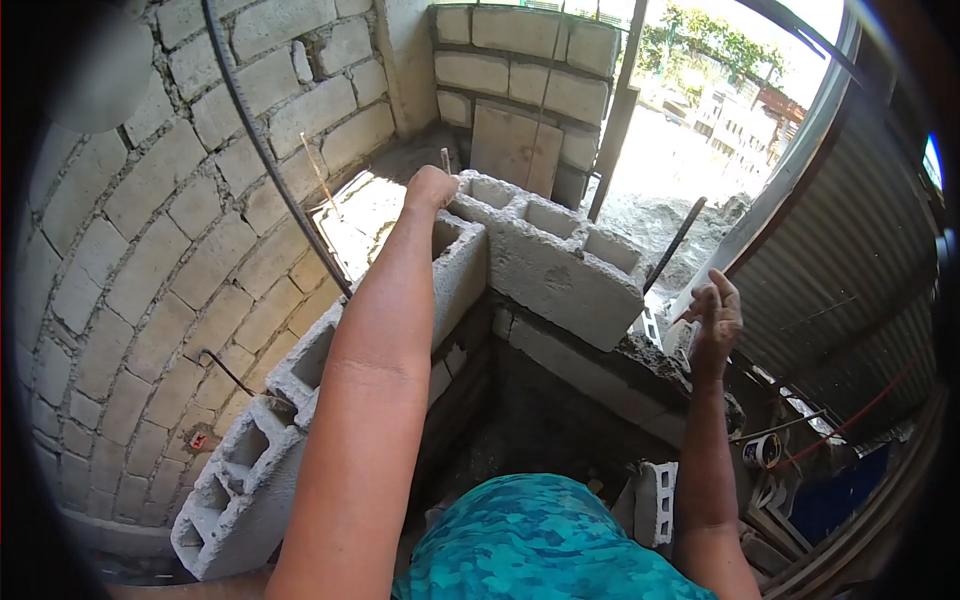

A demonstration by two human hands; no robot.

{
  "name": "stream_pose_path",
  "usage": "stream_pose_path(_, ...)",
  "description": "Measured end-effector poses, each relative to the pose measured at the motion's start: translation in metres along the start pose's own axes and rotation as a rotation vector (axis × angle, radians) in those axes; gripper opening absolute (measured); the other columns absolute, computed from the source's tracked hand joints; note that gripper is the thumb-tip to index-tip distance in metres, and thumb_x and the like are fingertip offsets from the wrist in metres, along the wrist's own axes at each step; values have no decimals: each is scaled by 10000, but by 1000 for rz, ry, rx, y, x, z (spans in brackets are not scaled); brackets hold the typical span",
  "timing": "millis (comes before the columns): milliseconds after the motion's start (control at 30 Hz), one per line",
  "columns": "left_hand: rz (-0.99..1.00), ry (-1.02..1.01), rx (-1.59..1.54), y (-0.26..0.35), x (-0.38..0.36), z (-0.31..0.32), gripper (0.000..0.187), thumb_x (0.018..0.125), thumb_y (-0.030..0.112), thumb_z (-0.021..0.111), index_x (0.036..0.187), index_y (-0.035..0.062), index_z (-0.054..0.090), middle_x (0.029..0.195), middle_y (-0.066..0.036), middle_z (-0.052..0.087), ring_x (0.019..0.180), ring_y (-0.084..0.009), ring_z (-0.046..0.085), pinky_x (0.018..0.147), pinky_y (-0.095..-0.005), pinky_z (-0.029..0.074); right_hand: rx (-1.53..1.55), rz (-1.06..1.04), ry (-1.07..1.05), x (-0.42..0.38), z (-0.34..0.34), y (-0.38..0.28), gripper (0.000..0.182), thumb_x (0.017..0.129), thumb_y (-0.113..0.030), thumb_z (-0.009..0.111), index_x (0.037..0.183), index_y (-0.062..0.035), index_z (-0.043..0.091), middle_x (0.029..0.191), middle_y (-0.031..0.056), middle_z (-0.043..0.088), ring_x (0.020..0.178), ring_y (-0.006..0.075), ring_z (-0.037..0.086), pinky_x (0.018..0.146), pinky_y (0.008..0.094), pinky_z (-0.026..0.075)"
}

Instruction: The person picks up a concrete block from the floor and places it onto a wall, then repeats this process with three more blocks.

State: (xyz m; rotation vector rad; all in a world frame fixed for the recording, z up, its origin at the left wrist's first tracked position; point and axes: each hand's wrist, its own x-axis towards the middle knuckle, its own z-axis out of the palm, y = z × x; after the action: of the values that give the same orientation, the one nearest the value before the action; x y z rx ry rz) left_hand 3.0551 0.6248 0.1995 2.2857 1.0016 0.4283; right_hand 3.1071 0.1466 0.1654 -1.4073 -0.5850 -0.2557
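My left hand (432, 188) is closed at the far left end of a grey concrete hollow block (560, 265). Its knuckles face up, and its fingertips are mostly hidden. The block lies across the corner of a low block wall, its cells facing up. Just behind my left hand, a short steel bar (446, 160) sticks up. Raised off the block's right end, my right hand (715, 310) holds nothing, its fingers apart and partly bent. A slanting steel bar (676, 245) stands between my right hand and the block.
More hollow blocks (235, 480) form the wall on the left, partly behind my forearm. A long rebar (265, 150) rises there; a hooked bar (225, 370) juts out. Corrugated sheeting (820, 280) stands right. A loose hollow block (655, 503) and a small bucket (762, 451) sit lower right.
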Motion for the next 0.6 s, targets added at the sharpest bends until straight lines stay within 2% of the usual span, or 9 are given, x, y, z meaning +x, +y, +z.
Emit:
stream_pose_path(33,-5,10,-3,-6,6,0,389,818,303,662,986,-43,717,1110,-278,664,1079,-377,650,919,-423,506,89,-13,-2,-1,9,-20,331,1011,-238,564,1185,45,574,776,26,583,697,77,522,662,229,449)
stream_pose_path(67,-9,15,-32,-13,16,3,384,814,291,658,990,-45,716,1110,-278,664,1080,-378,649,914,-422,508,111,1,-35,-2,21,-40,305,1012,-274,560,1056,24,610,659,-3,516,587,62,461,560,222,403)
stream_pose_path(100,-12,20,-64,-16,21,3,379,810,280,654,993,-47,714,1110,-278,664,1080,-380,649,909,-420,511,114,-8,-44,0,31,-48,305,1012,-274,560,1056,24,610,659,-3,516,587,62,461,560,222,403)
stream_pose_path(167,-35,1,-122,-21,23,10,363,801,258,643,1008,-31,717,1102,-279,665,1073,-381,651,901,-420,515,227,66,-212,7,54,-59,326,1021,-320,537,935,-14,609,569,-44,379,483,59,361,461,247,368)
stream_pose_path(233,-38,14,-161,-29,28,20,380,820,288,634,1013,-29,716,1126,-272,660,1088,-389,642,926,-430,503,277,97,-234,20,97,-70,335,1024,-328,531,819,-66,569,552,-56,339,447,54,299,415,252,297)
stream_pose_path(300,16,24,-48,-32,26,28,413,852,317,593,1070,-15,707,1181,-259,646,1129,-391,620,962,-445,481,234,156,-329,37,138,-82,333,1023,-328,533,766,-117,518,549,-68,330,440,48,283,401,247,270)
stream_pose_path(400,-31,-7,-87,-27,15,18,467,888,370,499,1181,57,683,1272,-211,620,1186,-365,594,997,-462,461,305,258,-422,59,189,-92,343,1015,-310,547,724,-157,449,546,-81,318,422,43,259,381,246,211)
stream_pose_path(500,-78,11,-69,-21,0,17,482,897,390,464,1175,66,688,1274,-193,625,1184,-360,597,998,-465,462,432,387,-483,79,251,-86,328,1000,-293,568,727,-156,447,544,-79,323,408,41,252,373,250,195)
stream_pose_path(600,-45,-18,-41,-20,-7,9,502,918,437,442,1183,87,688,1257,-178,638,1187,-359,595,994,-463,464,435,405,-546,97,305,-72,302,976,-264,588,732,-155,449,545,-75,330,401,42,256,368,251,193)
